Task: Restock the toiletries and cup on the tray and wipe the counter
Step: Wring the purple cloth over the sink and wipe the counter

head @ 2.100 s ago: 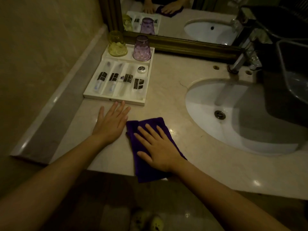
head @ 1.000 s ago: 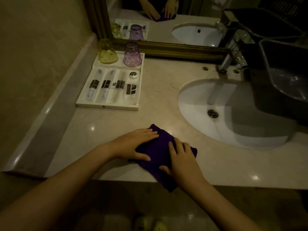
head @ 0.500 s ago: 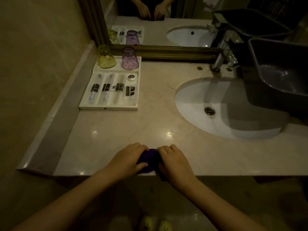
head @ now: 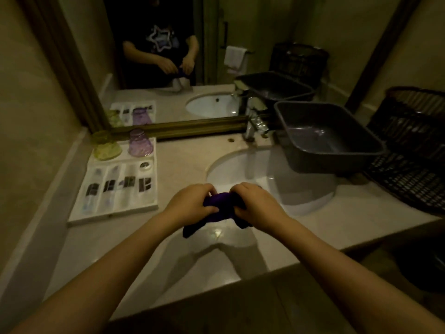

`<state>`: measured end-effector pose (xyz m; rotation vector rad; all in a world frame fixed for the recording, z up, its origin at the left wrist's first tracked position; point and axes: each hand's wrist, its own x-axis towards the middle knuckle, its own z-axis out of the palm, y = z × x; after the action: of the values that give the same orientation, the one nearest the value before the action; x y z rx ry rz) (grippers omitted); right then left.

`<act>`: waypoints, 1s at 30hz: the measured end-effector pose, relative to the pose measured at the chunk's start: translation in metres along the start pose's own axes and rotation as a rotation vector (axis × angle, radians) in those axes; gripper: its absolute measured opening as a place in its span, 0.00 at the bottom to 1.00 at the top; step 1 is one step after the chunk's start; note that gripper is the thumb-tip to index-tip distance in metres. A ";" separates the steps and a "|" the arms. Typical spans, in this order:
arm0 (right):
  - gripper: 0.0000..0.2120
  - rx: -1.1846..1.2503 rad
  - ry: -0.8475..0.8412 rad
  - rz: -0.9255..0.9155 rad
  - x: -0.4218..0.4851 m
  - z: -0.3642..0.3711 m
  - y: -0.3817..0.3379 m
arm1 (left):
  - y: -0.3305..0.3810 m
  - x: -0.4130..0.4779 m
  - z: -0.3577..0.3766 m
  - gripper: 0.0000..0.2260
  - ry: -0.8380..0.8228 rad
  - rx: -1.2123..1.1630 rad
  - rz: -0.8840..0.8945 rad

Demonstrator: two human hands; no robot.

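Note:
A bunched purple cloth (head: 216, 210) hangs in the air above the marble counter (head: 149, 249), held between both hands. My left hand (head: 190, 203) grips its left side and my right hand (head: 255, 204) grips its right side. To the left stands the white tray (head: 79, 220) with several wrapped toiletries (head: 109, 186) in its slots and a small round item (head: 145, 165). An upturned yellow cup (head: 106, 145) and an upturned purple cup (head: 140, 143) stand at the tray's far end.
The white sink (head: 265, 179) lies just beyond my hands, with a chrome tap (head: 254, 124) behind it. A grey plastic tub (head: 325, 136) overhangs the sink on the right, next to a dark woven basket (head: 409, 153). A framed mirror (head: 183, 56) backs the counter.
The cloth went from flat on the counter to gathered at the front edge, then lifted off the counter, bunched in both hands. The view has tilted up toward the mirror.

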<state>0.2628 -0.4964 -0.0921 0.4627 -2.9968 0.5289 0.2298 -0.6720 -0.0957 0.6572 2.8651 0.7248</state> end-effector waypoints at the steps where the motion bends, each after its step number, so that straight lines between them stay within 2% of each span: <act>1: 0.09 0.000 0.016 0.030 0.001 -0.011 0.009 | 0.010 0.013 -0.002 0.13 0.004 0.008 0.022; 5: 0.08 -0.011 0.077 0.116 0.006 -0.058 0.051 | 0.055 0.069 -0.009 0.13 0.023 0.046 0.130; 9: 0.12 -0.058 0.146 0.167 0.011 -0.106 0.104 | 0.107 0.133 -0.012 0.13 0.050 0.074 0.231; 19: 0.15 -0.170 0.137 0.272 0.051 -0.199 0.274 | 0.230 0.299 0.021 0.12 0.089 0.056 0.268; 25: 0.15 -0.094 0.069 0.359 0.084 -0.183 0.364 | 0.251 0.367 0.080 0.12 0.045 0.022 0.136; 30: 0.14 -0.007 -0.080 0.444 0.101 -0.139 0.413 | 0.242 0.403 0.125 0.12 -0.159 0.059 0.040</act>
<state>0.0432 -0.1071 -0.0847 -0.1981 -3.1813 0.5341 -0.0140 -0.2507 -0.0923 0.7464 2.7439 0.5671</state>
